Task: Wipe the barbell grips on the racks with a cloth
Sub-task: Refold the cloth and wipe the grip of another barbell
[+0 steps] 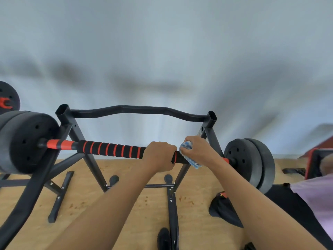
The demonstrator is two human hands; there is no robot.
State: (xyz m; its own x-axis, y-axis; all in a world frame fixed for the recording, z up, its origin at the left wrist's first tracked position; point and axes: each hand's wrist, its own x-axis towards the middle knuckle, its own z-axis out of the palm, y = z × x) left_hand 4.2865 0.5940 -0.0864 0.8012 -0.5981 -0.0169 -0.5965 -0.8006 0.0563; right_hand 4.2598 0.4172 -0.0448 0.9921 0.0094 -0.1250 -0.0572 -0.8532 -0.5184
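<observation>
Grip sleeve (111, 148): black foam with red rings, on the barbell resting across the rack; long axis runs left-right, dipping slightly toward the right.
Cloth (189, 156): blue-white, bunched, pressed against the right end of the sleeve, a tail hanging below the bar.
Right hand (197, 150): clenched around the cloth and the bar together, just inside the right rack upright (210, 130).
Left hand (159, 156): closed bare on the sleeve, touching or nearly touching the right hand; judged to be steadying the bar.
Key relation: most of the exposed sleeve lies to the left of the cloth, along the bar axis; the left hand sits between cloth and that stretch.
Nearer hand: right hand holds the cloth; the left hand is nearer the exposed foam.
Room rightward: little; red collar and right plates (252, 163) follow closely.
Room leftward: long open run to the left plates (23, 141), once the left hand shifts.
Behind: curved black bar (137, 110) on the far uprights, apart from the hands.
Judgement: a leftward stroke looks blocked until the left hand moves.
</observation>
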